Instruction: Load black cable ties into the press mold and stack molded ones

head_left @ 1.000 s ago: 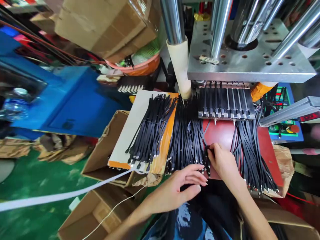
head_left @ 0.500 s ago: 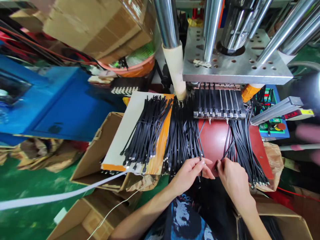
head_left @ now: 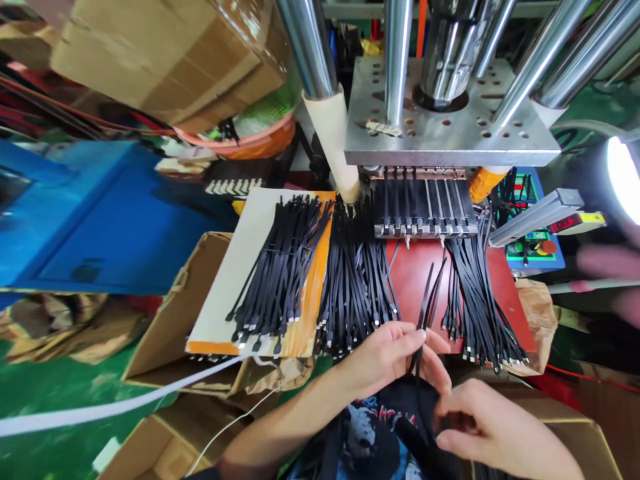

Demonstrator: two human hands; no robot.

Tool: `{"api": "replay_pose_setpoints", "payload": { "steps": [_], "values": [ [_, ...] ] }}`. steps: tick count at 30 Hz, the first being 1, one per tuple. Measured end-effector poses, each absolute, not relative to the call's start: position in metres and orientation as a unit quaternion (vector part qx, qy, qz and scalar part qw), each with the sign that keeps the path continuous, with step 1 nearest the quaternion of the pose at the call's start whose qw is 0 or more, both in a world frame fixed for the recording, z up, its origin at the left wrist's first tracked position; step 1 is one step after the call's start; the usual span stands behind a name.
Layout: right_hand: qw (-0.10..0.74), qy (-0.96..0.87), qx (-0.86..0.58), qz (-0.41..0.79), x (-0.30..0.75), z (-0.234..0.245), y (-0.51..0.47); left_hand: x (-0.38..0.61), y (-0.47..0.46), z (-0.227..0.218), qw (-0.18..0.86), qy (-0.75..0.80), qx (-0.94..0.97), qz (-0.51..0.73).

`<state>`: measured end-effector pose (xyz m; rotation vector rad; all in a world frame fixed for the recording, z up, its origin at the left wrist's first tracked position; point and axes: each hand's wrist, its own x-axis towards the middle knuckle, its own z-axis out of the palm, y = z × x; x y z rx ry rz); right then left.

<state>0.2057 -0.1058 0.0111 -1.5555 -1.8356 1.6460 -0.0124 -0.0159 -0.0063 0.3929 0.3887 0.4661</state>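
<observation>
My left hand (head_left: 407,350) is closed on a few flat black cables (head_left: 429,300) in front of the red work surface. Their upper ends stick up above its fingers, and the lower lengths hang against the dark shirt. Just right of those hanging lengths is my right hand (head_left: 475,417), its fingers loosely curled and the thumb apart; nothing clear shows in it. Close by on the right lies a bundle of black cables (head_left: 483,300) with metal-tipped ends. Another cable pile (head_left: 357,287) spreads left of the bare red surface (head_left: 413,267).
Behind stands a press with a steel plate (head_left: 450,150) over a black fixture (head_left: 425,210) that holds several cables. More cables (head_left: 283,267) lie on a white board (head_left: 225,287) at left. Open cardboard boxes (head_left: 175,333) stand below. A button panel (head_left: 533,247) is at right.
My left hand now holds cables upright, pinched between its fingers. My right hand has moved down and right, toward my body, and its fingers have loosened. The whole view has shifted slightly.
</observation>
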Motion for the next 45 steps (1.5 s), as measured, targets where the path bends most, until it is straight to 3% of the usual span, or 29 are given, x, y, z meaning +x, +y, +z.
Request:
{"api": "replay_pose_setpoints", "payload": {
  "steps": [3, 6, 9, 13, 22, 27, 31, 36, 40, 45],
  "values": [
    [0.227, -0.527, -0.529, 0.625, 0.21, 0.01, -0.082, -0.013, -0.033, -0.006, 0.914, 0.207, 0.294, 0.187],
    [0.389, -0.433, -0.583, 0.567, 0.188, 0.004, -0.058, -0.014, -0.042, -0.005, 0.863, 0.285, 0.39, 0.144],
    [0.439, -0.441, -0.593, 0.51, 0.164, -0.002, -0.049, -0.015, -0.027, 0.005, 0.751, 0.374, 0.519, 0.163],
    [0.43, -0.518, -0.578, 0.462, 0.156, -0.007, -0.054, -0.01, 0.021, 0.026, 0.617, 0.407, 0.615, 0.273],
    [0.453, -0.587, -0.563, 0.365, 0.165, -0.008, -0.053, -0.01, 0.056, 0.038, 0.641, 0.317, 0.645, 0.269],
    [0.455, -0.592, -0.565, 0.35, 0.164, -0.005, -0.037, -0.01, 0.058, 0.036, 0.603, 0.316, 0.681, 0.271],
    [0.428, -0.567, -0.584, 0.393, 0.153, -0.017, -0.036, -0.006, 0.073, 0.042, 0.512, 0.33, 0.72, 0.333],
    [0.306, -0.583, -0.52, 0.544, 0.151, -0.022, -0.045, 0.002, 0.134, 0.038, 0.361, 0.379, 0.744, 0.415],
    [0.268, -0.607, -0.514, 0.544, 0.191, 0.006, 0.005, 0.013, 0.199, 0.022, 0.245, 0.401, 0.815, 0.339],
    [0.338, -0.649, -0.534, 0.423, 0.236, 0.036, 0.127, 0.022, 0.227, 0.012, 0.211, 0.503, 0.762, 0.349]
  ]
}}
